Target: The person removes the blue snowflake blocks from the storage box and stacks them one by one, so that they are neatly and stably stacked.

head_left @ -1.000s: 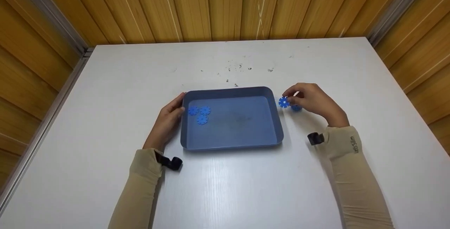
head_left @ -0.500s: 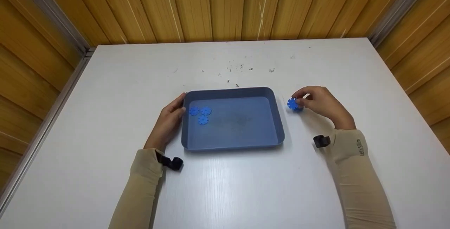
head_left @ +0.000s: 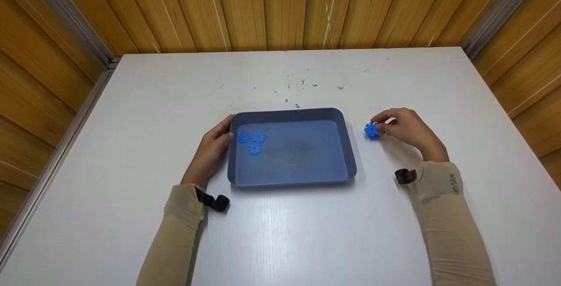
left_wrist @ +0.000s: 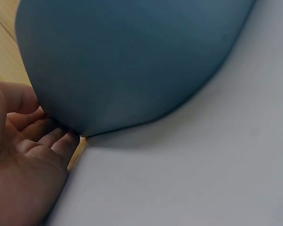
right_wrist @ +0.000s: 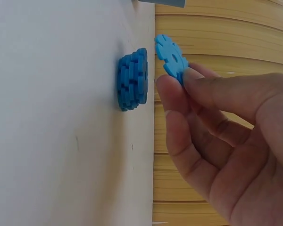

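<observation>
A blue-grey tray (head_left: 293, 176) lies in the middle of the table. At its left side my left hand (head_left: 209, 154) grips the wall, thumb at the rim, and the left wrist view shows my fingers against the outside. Three blue notched discs (head_left: 255, 148) lie flat inside the tray near that hand. To the right of the tray, my right hand (head_left: 407, 130) pinches another notched disc (right_wrist: 171, 57) between thumb and forefinger. Just above a stack of similar discs (right_wrist: 132, 80) this disc is tilted, with a gap between them in the right wrist view.
The white table (head_left: 307, 233) carries dark marks (head_left: 302, 85) behind the tray. Yellow wood-like panels (head_left: 280, 9) stand along the back and both sides. A black wrist camera (head_left: 219, 203) sticks out from the left sleeve, another wrist camera (head_left: 405, 176) from the right.
My right hand has moved right with the pinched disc, from beside the stack to over it. My left hand still holds the tray, and the discs inside have not moved.
</observation>
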{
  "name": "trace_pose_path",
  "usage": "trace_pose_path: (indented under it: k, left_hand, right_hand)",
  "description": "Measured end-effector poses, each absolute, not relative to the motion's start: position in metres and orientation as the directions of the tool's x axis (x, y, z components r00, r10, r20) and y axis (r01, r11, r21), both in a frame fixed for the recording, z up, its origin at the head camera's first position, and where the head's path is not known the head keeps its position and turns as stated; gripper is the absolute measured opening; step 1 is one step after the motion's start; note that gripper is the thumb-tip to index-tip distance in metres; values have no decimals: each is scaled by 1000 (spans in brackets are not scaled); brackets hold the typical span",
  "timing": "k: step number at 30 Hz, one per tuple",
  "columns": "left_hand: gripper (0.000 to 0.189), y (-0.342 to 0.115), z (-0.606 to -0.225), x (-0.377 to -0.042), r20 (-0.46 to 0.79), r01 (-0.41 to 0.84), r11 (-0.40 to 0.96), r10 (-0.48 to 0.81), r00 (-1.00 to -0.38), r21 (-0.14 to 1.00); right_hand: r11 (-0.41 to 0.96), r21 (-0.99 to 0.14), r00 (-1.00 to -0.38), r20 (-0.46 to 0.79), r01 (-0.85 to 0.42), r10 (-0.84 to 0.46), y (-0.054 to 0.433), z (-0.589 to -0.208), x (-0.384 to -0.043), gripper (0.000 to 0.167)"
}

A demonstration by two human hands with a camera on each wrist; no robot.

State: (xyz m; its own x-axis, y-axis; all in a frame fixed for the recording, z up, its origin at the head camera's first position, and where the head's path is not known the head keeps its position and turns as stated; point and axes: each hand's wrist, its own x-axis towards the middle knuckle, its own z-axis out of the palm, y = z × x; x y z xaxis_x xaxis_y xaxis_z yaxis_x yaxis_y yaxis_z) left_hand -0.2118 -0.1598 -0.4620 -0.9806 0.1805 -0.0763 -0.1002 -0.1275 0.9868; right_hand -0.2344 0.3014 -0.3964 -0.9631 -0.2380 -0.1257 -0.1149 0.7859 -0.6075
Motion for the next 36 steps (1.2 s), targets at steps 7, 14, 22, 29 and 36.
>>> trace_pose_path:
  k: [7, 14, 22, 29, 36]
  left_hand:
    - [57, -160, -461, -212, -82, -103, -114, 173, -982, 988]
    - [58, -159, -460, -213, -102, -124, -135, 160, -982, 983]
    - [58, -159, -462, -212, -118, -138, -125, 156, -981, 982]
    - [57, -159, -460, -211, -122, -140, -115, 154, -980, 983]
    - [57, -159, -460, -212, -125, -140, -95, 153, -980, 986]
  right_hand:
    - [785, -614, -963, -148, -88, -223, 306, -395, -235, 28]
    - [793, -604, -961, -166, -76, -219, 307, -395, -235, 29]
    - [803, -594, -958, -198, -49, -205, 309, -397, -236, 30]
    - [804, -593, -957, -204, -46, -205, 309, -397, -236, 30]
    - [802, -596, -959, -202, -43, -201, 309, -397, -236, 30]
